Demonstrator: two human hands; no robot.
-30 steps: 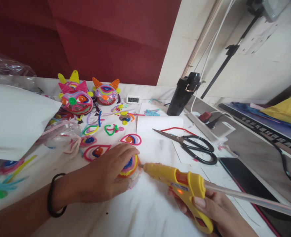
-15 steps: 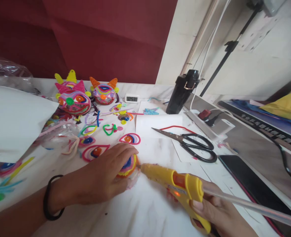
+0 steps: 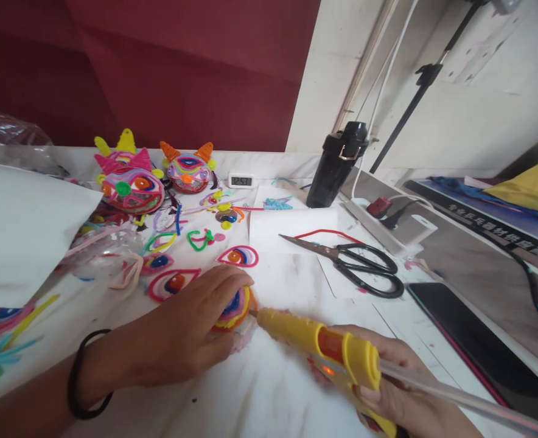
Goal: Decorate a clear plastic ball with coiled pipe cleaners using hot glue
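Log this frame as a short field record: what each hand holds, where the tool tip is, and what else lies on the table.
left hand: left hand cupped over a striped pipe-cleaner ball, pressing it to the table
right hand: right hand with its grip closed on a yellow glue gun
tool tip: nozzle at the ball's right edge; contact cannot be told
glue stick: clear stick sticks out behind the gun
nearby: black scissors, loose pipe-cleaner eye shapes
back of table: two pipe-cleaner masks, small digital clock, black bottle
right edge: dark phone
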